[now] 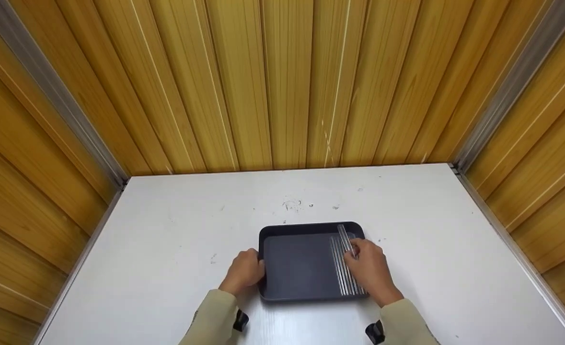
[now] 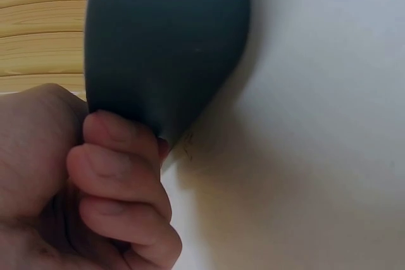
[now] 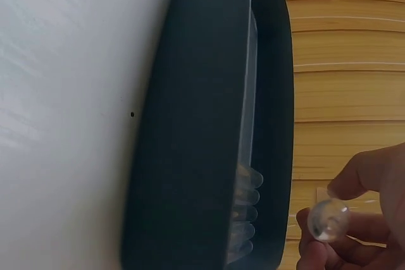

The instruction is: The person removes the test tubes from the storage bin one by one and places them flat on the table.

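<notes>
A clear glass tube (image 1: 343, 238) is pinched in the right hand (image 1: 371, 269) over the right side of a dark tray (image 1: 296, 268), tilted above a row of similar tubes (image 1: 343, 274) lying inside. The left hand (image 1: 245, 271) grips the tray's left rim. The tray sits near the front of a white tabletop (image 1: 167, 258), with wood-panelled walls (image 1: 282, 81) on three sides.

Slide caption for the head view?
Left hand grips dark tray; right hand lifts one clear tube.
</notes>
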Motion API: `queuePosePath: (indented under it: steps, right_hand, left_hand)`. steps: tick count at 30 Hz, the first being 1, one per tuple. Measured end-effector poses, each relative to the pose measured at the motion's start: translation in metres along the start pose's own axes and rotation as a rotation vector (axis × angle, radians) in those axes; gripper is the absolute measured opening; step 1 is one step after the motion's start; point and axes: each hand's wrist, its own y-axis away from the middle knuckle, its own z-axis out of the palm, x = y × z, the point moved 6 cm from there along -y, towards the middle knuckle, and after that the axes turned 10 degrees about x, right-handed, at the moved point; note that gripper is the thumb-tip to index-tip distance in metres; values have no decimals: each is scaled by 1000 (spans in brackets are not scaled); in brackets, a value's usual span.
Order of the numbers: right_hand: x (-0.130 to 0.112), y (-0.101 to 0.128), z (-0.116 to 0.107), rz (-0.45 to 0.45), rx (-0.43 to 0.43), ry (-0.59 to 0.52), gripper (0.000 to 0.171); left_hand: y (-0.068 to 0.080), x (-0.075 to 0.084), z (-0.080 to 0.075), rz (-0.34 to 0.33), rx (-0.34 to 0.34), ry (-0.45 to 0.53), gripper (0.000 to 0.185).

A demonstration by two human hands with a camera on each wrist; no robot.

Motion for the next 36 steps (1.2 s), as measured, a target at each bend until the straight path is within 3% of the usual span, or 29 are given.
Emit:
queuePosePath:
  steps: [13, 36]
  right_hand:
    - [6, -9, -14, -2, 40, 8, 33]
    - [15, -8, -20, 17, 34, 18, 34]
  left_hand:
    - [-4, 4, 0, -14, -3, 10, 21]
    - [0, 0, 3, -23, -18, 2, 22]
